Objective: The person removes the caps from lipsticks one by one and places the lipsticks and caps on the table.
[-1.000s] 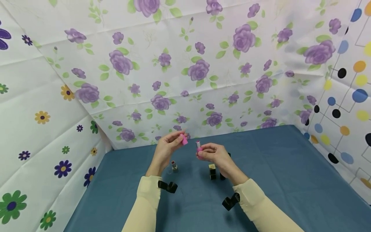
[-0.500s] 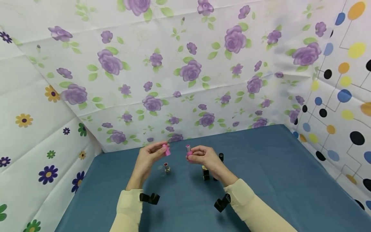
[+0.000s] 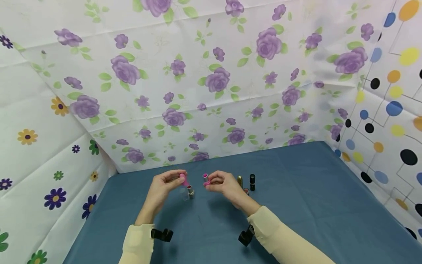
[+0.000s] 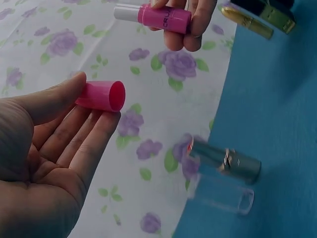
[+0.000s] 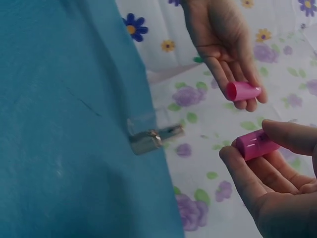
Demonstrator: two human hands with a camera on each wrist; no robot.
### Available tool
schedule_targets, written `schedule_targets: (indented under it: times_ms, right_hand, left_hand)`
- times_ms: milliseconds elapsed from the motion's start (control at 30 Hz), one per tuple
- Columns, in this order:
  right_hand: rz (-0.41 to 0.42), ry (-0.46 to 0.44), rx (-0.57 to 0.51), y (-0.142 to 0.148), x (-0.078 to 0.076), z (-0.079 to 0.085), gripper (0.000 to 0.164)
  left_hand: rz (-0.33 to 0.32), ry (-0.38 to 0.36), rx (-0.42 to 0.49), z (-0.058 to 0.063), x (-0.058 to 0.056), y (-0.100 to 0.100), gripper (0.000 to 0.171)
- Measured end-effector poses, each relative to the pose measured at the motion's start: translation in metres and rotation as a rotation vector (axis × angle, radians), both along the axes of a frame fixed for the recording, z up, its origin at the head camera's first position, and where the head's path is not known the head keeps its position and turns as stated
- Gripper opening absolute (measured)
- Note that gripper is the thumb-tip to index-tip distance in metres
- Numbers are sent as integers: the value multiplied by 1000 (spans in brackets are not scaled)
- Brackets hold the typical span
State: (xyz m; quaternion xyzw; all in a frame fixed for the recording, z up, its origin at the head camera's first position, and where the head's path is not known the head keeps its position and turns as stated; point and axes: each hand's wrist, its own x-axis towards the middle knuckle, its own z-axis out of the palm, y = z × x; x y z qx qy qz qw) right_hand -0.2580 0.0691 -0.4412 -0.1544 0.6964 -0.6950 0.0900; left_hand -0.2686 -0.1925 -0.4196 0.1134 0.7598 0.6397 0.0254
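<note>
My left hand (image 3: 160, 189) pinches a pink lipstick cap (image 4: 101, 95) between thumb and fingers, its hollow end facing right in the left wrist view. In my right hand (image 3: 227, 186) is a pink lipstick tube (image 5: 256, 144), gripped around its base. Its silvery inner sleeve (image 4: 127, 12) is exposed and points up in the head view. A gap separates cap and tube. Below the left fingertips, an uncapped lipstick in a metallic case (image 3: 191, 193) stands on the table beside a clear cap (image 4: 223, 194).
Right of my right hand stand a gold bullet-shaped tube (image 3: 240, 181) and a black tube (image 3: 252, 182). A reddish-tipped item (image 3: 246, 191) is mostly hidden by that hand. Patterned cloth walls (image 3: 197, 91) border the blue table (image 3: 296, 190) at the back and sides.
Both hands have come down toward the table, still holding cap and lipstick. The right hand has shifted left, uncovering the gold tube and hiding the black-and-gold item. The head view has turned slightly right.
</note>
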Motion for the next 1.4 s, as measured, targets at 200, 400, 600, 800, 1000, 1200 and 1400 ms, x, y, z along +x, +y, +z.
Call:
schedule_targets:
  times_ms: [200, 400, 600, 800, 1000, 1200, 1400]
  right_hand:
    - [-15, 17, 62, -16, -1, -11, 21]
    - [-29, 52, 147, -25, 2, -26, 18]
    - [-32, 100, 220, -35, 2, -39, 17]
    - [-44, 110, 282, -43, -1, -44, 16]
    - [-55, 113, 326, -49, 0, -48, 16]
    - [-61, 135, 341, -54, 0, -51, 17]
    - [-63, 148, 384, -62, -2, -53, 19]
  left_hand:
    - [7, -20, -59, -8, 1, -10, 43]
    - [-15, -82, -94, -15, 8, -17, 42]
    - [-25, -106, -122, -25, 11, -22, 41]
    - [-36, -90, -175, -38, 12, -23, 39]
    - [-43, -104, -203, -51, 13, -24, 37]
    - [-23, -98, -226, -56, 14, -23, 30]
    - [-21, -83, -250, -58, 14, -23, 27]
